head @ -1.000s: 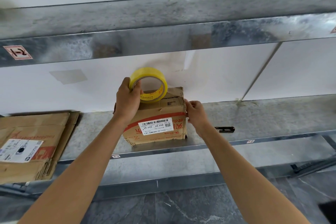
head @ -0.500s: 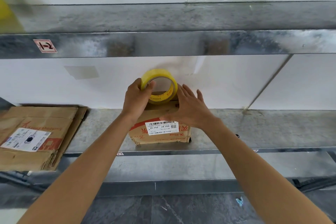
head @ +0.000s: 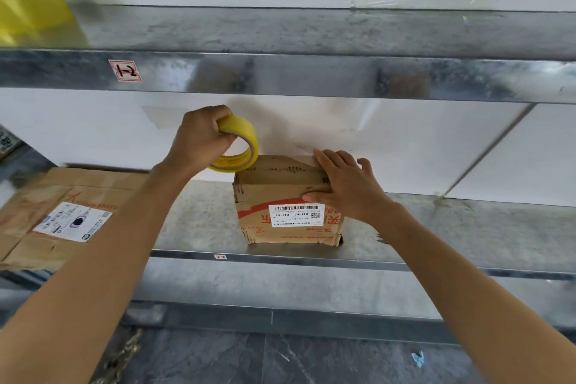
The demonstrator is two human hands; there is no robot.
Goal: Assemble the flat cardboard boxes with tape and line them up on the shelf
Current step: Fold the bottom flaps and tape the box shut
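Observation:
A small assembled cardboard box point(head: 280, 193) with a white barcode label stands near the front edge of the metal shelf point(head: 452, 227). My left hand point(head: 199, 140) grips a yellow tape roll point(head: 241, 150) just above the box's top left corner. My right hand point(head: 346, 187) lies flat with straight fingers on the box's top right part, pressing the flaps down. A stack of flat cardboard boxes point(head: 59, 212) lies on the same shelf at the left.
An upper metal shelf point(head: 311, 72) runs across above the box, with a blurred yellow object point(head: 31, 12) on it at far left. A white wall stands behind. Bare shelf surface lies right of the box. Dark stone floor point(head: 280, 358) is below.
My left hand has tilted the tape roll and drawn it left of the box top. My right hand has moved from in front of the box onto its top right side.

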